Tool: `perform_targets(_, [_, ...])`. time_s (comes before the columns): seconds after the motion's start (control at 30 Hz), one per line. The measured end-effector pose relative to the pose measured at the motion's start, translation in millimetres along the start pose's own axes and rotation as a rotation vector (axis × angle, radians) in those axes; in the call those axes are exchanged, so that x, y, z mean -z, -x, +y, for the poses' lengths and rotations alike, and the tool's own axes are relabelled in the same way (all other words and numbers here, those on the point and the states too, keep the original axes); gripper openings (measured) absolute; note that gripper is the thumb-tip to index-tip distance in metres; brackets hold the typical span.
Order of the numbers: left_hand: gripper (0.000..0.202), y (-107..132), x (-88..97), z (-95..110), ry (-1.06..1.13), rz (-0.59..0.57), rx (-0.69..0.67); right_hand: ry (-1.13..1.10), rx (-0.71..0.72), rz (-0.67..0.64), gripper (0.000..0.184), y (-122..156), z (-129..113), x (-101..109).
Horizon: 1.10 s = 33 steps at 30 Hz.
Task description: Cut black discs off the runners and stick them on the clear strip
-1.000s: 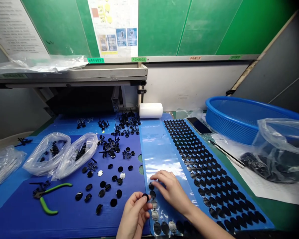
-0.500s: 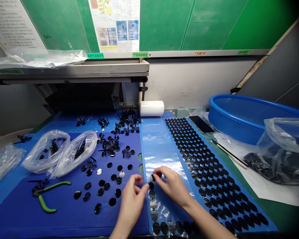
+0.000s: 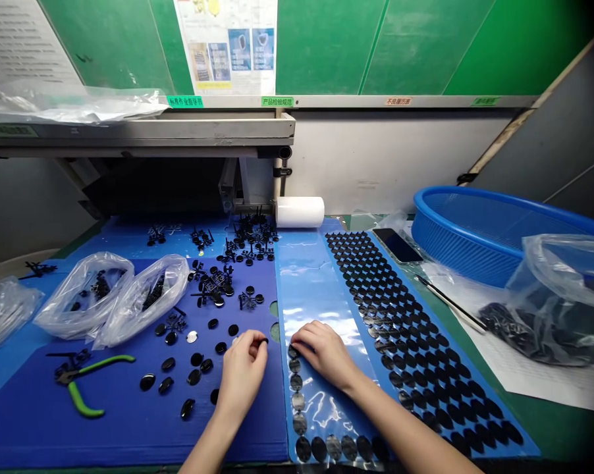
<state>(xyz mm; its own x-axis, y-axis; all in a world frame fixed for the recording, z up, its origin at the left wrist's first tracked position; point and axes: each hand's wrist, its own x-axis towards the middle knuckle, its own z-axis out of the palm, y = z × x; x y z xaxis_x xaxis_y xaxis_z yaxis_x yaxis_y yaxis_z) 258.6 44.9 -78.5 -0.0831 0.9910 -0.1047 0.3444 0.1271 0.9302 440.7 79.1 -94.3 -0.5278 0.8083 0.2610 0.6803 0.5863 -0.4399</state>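
Discs (image 3: pixel 147 382) are looking rounded, glossy and mostly black; the left hand (image 3: pixel 242 370) is pinching a dark one, the right hand (image 3: pixel 326 355) is touching another, whether gripping I cannot tell.

Glossy black discs (image 3: pixel 147 382) lie loose on the mat (image 3: pixel 129 434); one, mostly hidden, seems pinched in the left hand (image 3: pixel 243 372). More lie flat in single file along the shiny sheet's (image 3: pixel 311 283) left and near edges.

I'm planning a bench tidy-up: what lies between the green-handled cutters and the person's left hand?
In the head view, several loose black discs lie scattered on the dark blue sheet between the green-handled cutters and the left hand.
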Motion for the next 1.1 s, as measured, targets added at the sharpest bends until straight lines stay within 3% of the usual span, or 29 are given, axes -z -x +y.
perform_targets(0.17, [0.013, 26, -10.7, -9, 0.349, -0.110, 0.196, 0.041, 0.003, -0.008, 0.007, -2, 1, -3])
perform_targets(0.4, [0.028, 44, -18.5, -17, 0.618, -0.120, 0.338, 0.087, 0.005, -0.025, 0.009, -2, -1, -4])
perform_targets(0.63, [0.022, 45, -27.4, -19, 0.731, -0.066, 0.392, 0.101, -0.019, -0.042, 0.010, -1, -5, -4])
perform_targets(0.87, [0.031, 42, -32.0, -14, 0.883, -0.025, 0.430, -0.004, -0.098, -0.005, 0.006, -2, -10, 3])
perform_targets(1.1, [0.050, 28, -44.7, -11, 0.969, 0.027, 0.429, -0.248, -0.108, 0.049, 0.008, 11, -40, 22])
